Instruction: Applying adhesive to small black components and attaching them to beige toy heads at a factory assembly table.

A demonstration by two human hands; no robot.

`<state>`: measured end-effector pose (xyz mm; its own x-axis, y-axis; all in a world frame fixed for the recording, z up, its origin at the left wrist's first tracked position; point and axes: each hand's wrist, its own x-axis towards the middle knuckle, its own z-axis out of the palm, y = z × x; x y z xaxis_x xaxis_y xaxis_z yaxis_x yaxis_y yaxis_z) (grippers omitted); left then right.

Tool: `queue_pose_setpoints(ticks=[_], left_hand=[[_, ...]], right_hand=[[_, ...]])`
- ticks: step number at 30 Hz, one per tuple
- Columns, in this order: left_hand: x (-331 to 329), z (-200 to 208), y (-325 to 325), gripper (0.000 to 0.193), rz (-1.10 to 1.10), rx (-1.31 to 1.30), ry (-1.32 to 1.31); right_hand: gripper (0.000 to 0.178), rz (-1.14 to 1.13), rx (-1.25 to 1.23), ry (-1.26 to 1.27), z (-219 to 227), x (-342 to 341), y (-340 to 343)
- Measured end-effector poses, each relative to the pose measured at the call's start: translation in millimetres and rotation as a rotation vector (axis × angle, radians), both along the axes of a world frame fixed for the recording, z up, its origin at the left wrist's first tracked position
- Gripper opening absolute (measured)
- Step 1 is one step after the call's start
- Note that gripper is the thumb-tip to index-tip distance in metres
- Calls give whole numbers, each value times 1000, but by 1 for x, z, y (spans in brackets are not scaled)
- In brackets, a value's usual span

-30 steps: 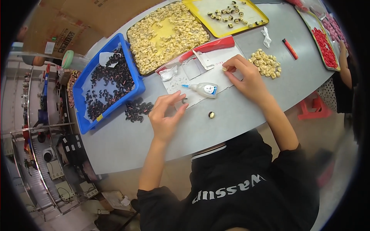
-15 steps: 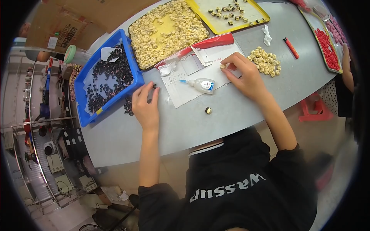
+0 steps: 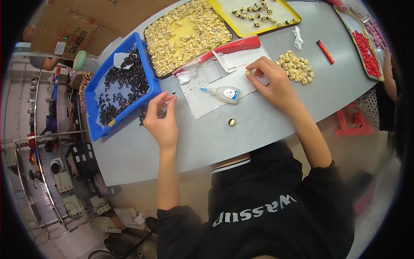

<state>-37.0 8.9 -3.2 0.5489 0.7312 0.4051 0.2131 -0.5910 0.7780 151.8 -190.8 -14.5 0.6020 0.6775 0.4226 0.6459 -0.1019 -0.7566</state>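
Note:
My left hand (image 3: 161, 123) is closed in a pinch beside the blue bin, with a small black piece (image 3: 174, 93) at its fingertips. More curved black pieces (image 3: 123, 86) fill the bin, and a few lie on the table behind my left hand. Between thumb and finger, my right hand (image 3: 276, 84) grips a small cream cube (image 3: 248, 73) above the white card (image 3: 198, 103). A glue bottle (image 3: 227, 94) with a blue tip lies on that card. Close to the table's front edge sits a single black-and-cream piece (image 3: 232, 122). To the right of my right hand is a pile of cream cubes (image 3: 295, 67).
The blue bin (image 3: 154, 88) stands at the left. Behind are a tray of cream cubes (image 3: 189, 34) and a yellow tray (image 3: 224, 11) with black-and-cream pieces. A red marker (image 3: 325, 52), a crumpled tissue (image 3: 297, 39) and a tray of red pieces (image 3: 366, 56) lie rightward. Another person's arm (image 3: 390, 77) is at far right.
My left hand has lifted slightly off the table with the black piece, its fingers drawn closer together. The right hand has barely moved and still pinches the cream cube.

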Motion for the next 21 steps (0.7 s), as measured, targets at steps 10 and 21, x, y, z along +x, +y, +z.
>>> queue_pose_setpoints(ticks=[10,21], left_hand=[[-11,8,-3,24,-91,-561,-104],[-53,-1,2,21,81,-113,25]], right_hand=[[15,11,-18,1,-2,0,0],[15,8,-81,-162,-4,3,0]])
